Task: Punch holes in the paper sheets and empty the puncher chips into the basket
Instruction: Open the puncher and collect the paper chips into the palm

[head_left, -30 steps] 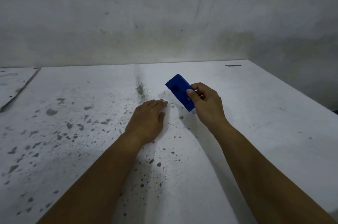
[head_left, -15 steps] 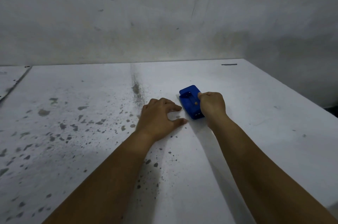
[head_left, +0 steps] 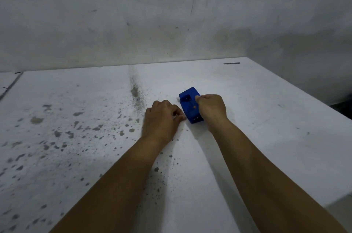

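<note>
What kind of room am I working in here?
Probably a bare workroom or utility space, though that is a guess: a stained white table against a scuffed plain wall, with only a blue hole punch on it. No basket in view.

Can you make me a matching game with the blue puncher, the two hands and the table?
Things:
1. blue puncher
2. left hand
3. right hand
4. table

States:
A. white with dark speckles
B. curled on the table beside the puncher
C. lying on the table
D. holding the puncher's side

Pairs: 1-C, 2-B, 3-D, 4-A
</note>
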